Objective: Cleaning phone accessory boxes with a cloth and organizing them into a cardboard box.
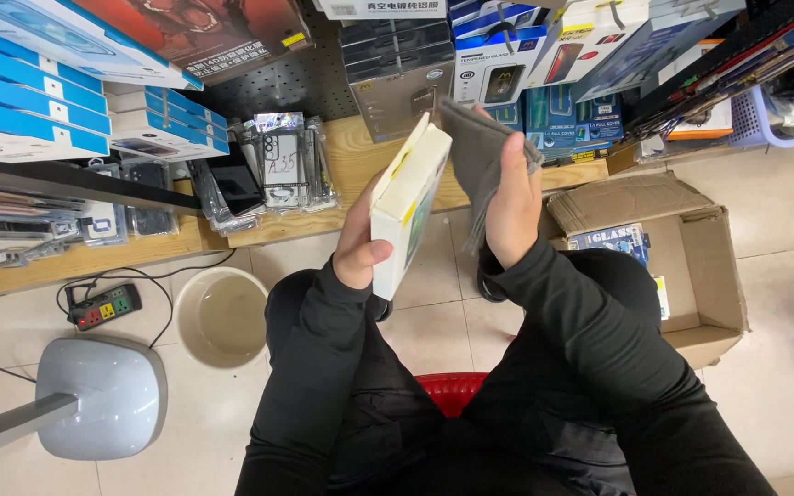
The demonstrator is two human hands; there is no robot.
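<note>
- Risk, slip: the slim white box (408,207) is held upright on edge by the left hand (360,241) alone, thumb on the near face and fingers behind; judged liable to tip out and fall to the tiled floor (434,317) or into the round basin (223,315) below.
- Risk, snag: the grey cloth (478,161) hangs loose and could drag the box.
- Left hand: closed around the box's lower end.
- Right hand (514,197): fingers pressed together, clutching the cloth.
- Position: box in front of the knees, cloth touching its top corner; open cardboard carton (691,266) to the right.
</note>
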